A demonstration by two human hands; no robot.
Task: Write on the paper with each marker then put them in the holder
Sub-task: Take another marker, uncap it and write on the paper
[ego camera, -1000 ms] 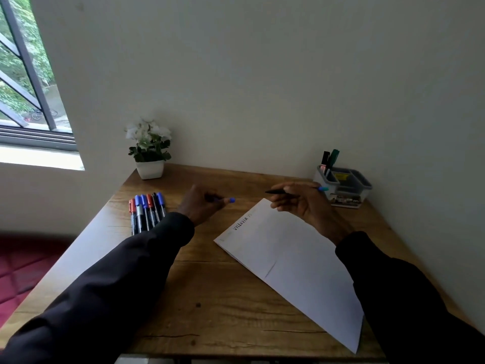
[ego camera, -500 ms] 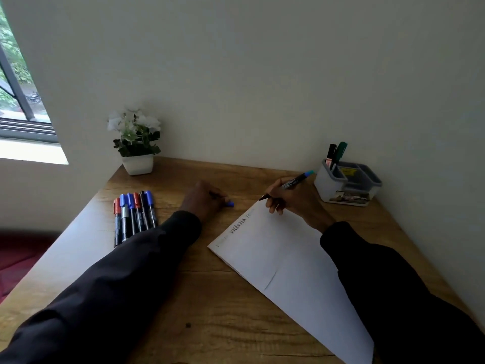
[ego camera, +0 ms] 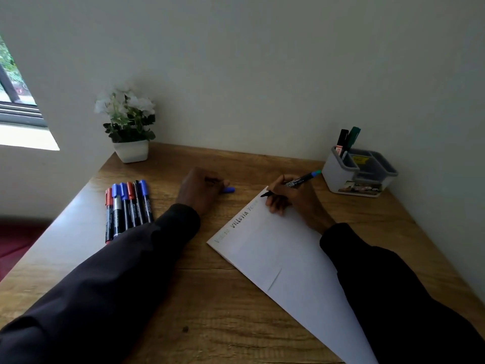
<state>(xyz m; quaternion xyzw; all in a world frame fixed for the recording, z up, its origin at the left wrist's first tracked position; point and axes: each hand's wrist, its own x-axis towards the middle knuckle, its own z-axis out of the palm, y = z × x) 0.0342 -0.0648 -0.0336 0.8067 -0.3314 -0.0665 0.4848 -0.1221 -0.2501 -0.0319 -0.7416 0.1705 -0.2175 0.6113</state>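
Marker in use: I see the marker point(ego camera: 298, 181) gripped in my right hand point(ego camera: 291, 199). It has a black barrel, and its blue-green end points up and back toward the holder. The dark tip is down at the far corner of the paper; I cannot tell whether it touches the sheet.
Paper: the paper point(ego camera: 288, 261) lies flat on the table, turned at an angle. A line of writing point(ego camera: 240, 222) runs along its upper left edge, one dark word between paler ones.
Right hand: the fingers are curled round the marker in a writing grip, and the heel of the hand rests on the paper.
Left hand: my left hand point(ego camera: 199, 189) rests on the table just left of the paper. Its fingers are curled round a blue cap point(ego camera: 229, 189), whose end sticks out toward the sheet.
Spare markers: I count six in the row of markers point(ego camera: 128, 206), side by side on the table left of my left hand. Their caps point toward the wall: red, blue, blue, red, black, blue.
Holder: the holder point(ego camera: 338, 177), grey and white, sits at the far right corner near the wall. A black marker point(ego camera: 342, 137) and a green marker point(ego camera: 353, 136) stand in its left end compartment.
Plant: a potted plant point(ego camera: 128, 122) with white flowers stands at the far left corner against the wall.
Table: the table point(ego camera: 210, 311) is wooden.
Sleeves: both arms wear dark sleeves point(ego camera: 118, 271).
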